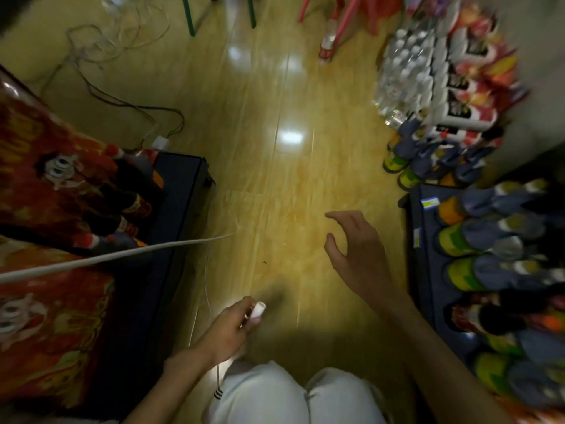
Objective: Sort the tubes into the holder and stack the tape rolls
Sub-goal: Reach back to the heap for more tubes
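The left hand is low in the view, fingers curled round a small white tube whose rounded end pokes out past the fingertips; most of the tube is hidden in the grip and blurred. A thin cord dangles below that wrist. The right hand hovers over the floor, well apart from the left, fingers spread and loosely bent, holding nothing. Both forearms are bare and cut off by the lower edge. Pale trouser knees fill the bottom centre.

The floor is glossy yellow-brown wood with bright light patches. On the left, a dark box holds dark bottles with red labels, partly hidden by crinkled red printed wrapping. A white cable crosses in front. On the right, a dark crate carries green and orange cans under grey film, all smeared by blur. Farther off are shrink-wrapped clear bottles with white caps, loose wires and chair legs.
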